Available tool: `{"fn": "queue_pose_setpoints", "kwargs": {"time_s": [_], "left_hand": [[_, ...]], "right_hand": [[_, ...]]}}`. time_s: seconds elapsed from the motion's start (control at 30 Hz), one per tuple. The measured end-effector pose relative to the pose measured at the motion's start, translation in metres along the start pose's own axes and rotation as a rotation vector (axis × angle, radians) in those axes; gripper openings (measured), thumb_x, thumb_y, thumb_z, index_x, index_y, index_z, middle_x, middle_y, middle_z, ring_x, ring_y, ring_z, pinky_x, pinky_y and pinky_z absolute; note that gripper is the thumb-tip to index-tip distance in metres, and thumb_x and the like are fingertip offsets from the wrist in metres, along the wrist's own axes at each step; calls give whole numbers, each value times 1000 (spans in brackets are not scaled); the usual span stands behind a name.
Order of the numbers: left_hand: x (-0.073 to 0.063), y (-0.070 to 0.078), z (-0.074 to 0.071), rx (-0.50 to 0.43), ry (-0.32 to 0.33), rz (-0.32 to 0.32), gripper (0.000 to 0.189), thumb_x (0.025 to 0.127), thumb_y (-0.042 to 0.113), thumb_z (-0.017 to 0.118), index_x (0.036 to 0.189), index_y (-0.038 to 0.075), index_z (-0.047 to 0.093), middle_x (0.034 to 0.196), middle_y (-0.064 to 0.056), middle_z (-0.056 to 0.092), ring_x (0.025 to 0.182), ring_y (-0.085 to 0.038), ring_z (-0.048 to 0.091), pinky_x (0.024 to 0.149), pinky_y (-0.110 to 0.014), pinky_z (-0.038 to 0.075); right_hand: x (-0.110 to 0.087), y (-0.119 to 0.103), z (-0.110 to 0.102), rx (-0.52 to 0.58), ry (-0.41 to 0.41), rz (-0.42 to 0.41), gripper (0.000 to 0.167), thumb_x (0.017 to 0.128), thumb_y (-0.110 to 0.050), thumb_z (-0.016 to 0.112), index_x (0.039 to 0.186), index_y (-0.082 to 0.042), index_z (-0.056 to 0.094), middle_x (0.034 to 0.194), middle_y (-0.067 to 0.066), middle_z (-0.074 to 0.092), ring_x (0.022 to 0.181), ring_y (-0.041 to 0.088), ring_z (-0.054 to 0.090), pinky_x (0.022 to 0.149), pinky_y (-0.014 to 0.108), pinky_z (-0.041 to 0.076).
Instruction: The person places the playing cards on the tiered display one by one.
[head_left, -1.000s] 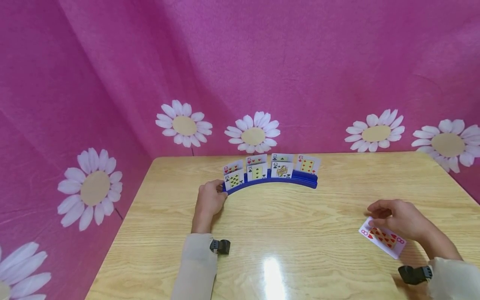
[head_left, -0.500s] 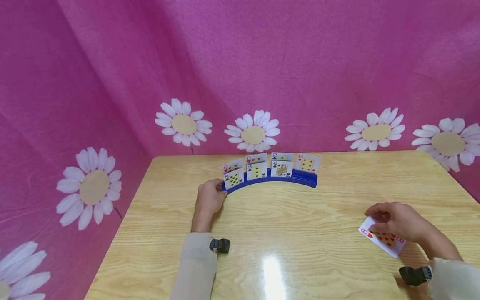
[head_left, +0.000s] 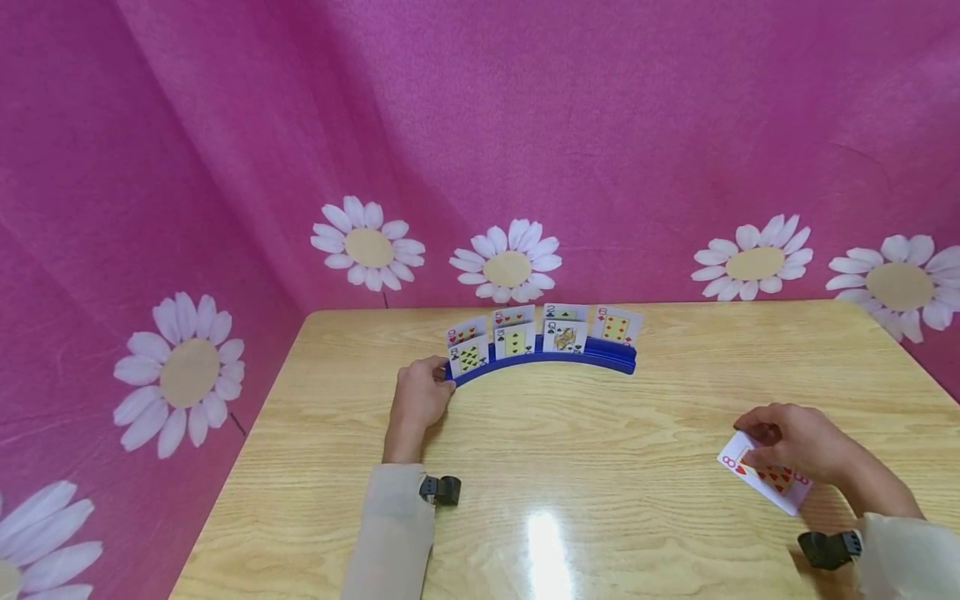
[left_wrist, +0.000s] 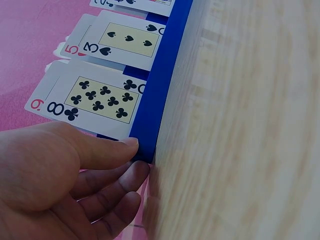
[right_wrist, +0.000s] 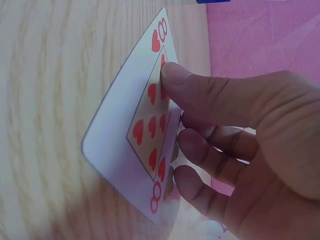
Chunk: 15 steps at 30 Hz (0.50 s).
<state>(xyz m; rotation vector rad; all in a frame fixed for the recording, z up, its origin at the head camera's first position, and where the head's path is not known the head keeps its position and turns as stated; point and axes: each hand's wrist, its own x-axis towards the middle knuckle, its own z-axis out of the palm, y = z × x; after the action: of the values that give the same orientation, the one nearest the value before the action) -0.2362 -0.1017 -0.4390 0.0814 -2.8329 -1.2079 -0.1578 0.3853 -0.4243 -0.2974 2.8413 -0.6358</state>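
Note:
My left hand (head_left: pixel 422 396) grips the left end of a curved blue card holder (head_left: pixel 585 360); in the left wrist view the thumb (left_wrist: pixel 117 150) lies on its front. Playing cards stand in the holder in two rows. The front row has an eight of clubs (left_wrist: pixel 102 99), a three of spades (left_wrist: pixel 125 40) and a queen (head_left: pixel 564 337). A six of diamonds (head_left: pixel 617 325) stands at the back right. At the right, my right hand (head_left: pixel 806 442) pinches an eight of hearts (right_wrist: pixel 112 135), thumb on its face and fingers by its far edge, some fingertips hidden.
Both hands work over a pale wooden table (head_left: pixel 585 450), with a bright light reflection near its front. Behind and to the left hangs a pink cloth (head_left: pixel 600 150) with white daisies. A dark band with a small device (head_left: pixel 828 550) is on each wrist.
My right thumb has slid slightly inward over the eight of hearts, covering more of its face. The card stays about where it was. My left hand and the card holder have not moved.

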Motion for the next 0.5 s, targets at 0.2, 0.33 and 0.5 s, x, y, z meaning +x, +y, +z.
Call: {"fn": "queue_pose_setpoints", "kwargs": {"time_s": [0.2, 0.33, 0.5], "left_hand": [[0, -1, -1, -5, 6, 29, 34, 90, 2, 71, 124, -1, 68, 104, -16, 71, 98, -27, 66, 88, -42, 52], [1, -2, -1, 2, 7, 34, 34, 90, 2, 71, 124, -1, 68, 104, -16, 71, 98, -27, 66, 88, -41, 52], [1, -2, 0, 2, 4, 23, 35, 90, 3, 71, 125, 0, 68, 105, -16, 71, 98, -26, 65, 88, -41, 52]], "right_hand": [[0, 1, 1, 3, 16, -2, 38, 75, -16, 86, 106, -1, 70, 92, 1, 64, 80, 19, 51, 67, 31, 43], [0, 1, 2, -9, 39, -1, 38, 74, -16, 87, 104, -4, 69, 87, -1, 60, 77, 19, 49, 65, 30, 40], [1, 1, 2, -14, 61, 27, 39, 74, -18, 88, 104, -4, 67, 87, 0, 60, 78, 21, 50, 66, 31, 41]]}}
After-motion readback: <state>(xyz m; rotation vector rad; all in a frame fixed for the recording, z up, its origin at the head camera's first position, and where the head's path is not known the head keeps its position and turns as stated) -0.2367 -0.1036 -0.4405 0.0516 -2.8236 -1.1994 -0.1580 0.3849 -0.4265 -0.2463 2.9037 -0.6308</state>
